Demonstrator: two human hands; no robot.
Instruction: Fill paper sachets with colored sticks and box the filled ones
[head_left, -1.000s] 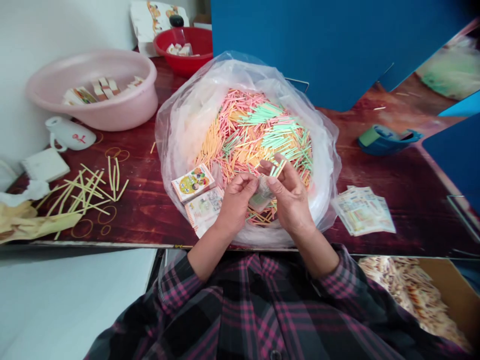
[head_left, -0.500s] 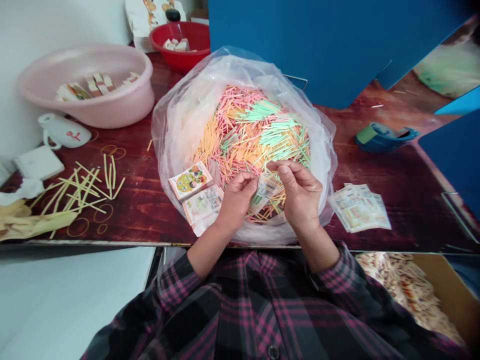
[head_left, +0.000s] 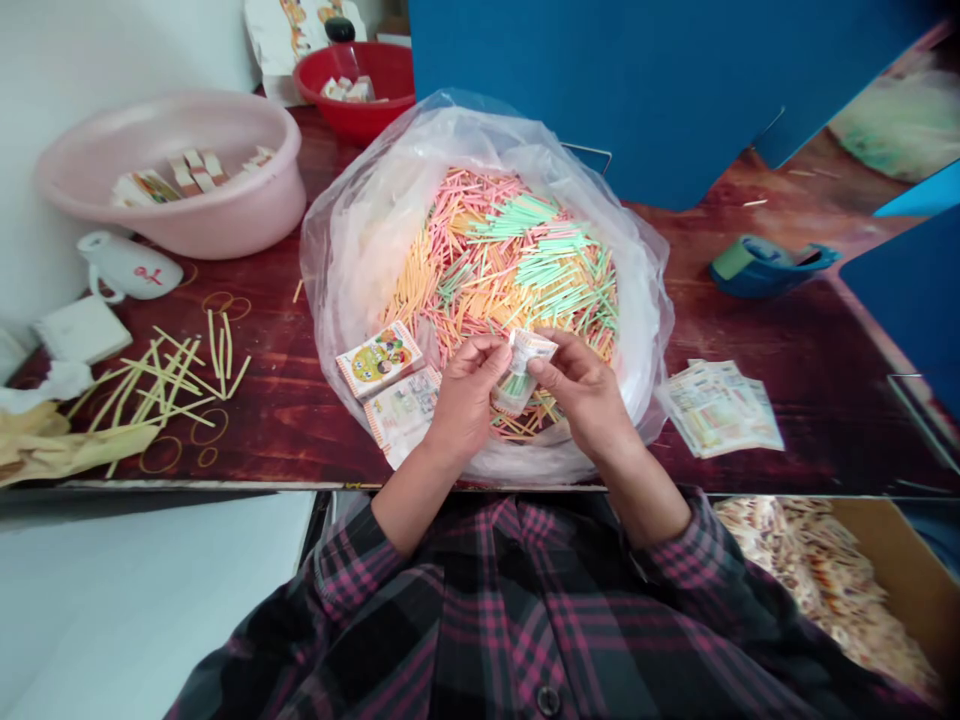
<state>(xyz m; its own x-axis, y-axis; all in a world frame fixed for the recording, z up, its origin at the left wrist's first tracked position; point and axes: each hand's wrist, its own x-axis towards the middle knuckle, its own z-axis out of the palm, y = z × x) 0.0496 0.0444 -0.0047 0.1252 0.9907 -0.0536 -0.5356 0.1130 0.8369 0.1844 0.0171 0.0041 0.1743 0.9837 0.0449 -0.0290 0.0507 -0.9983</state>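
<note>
Head view, left hand (head_left: 469, 400) and right hand (head_left: 581, 395) close together, fingertips (head_left: 536, 368) pinching small clear packet (head_left: 519, 372) over coloured sticks (head_left: 510, 265), plastic bag (head_left: 352, 250) nearly reaching front table edge (head_left: 225, 484), packet now more upright than before

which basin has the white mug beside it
The pale pink plastic basin on the left, holding packets: the white mug sits just in front of it. The smaller red bowl, behind the clear plastic bag, has no mug near it.
</note>
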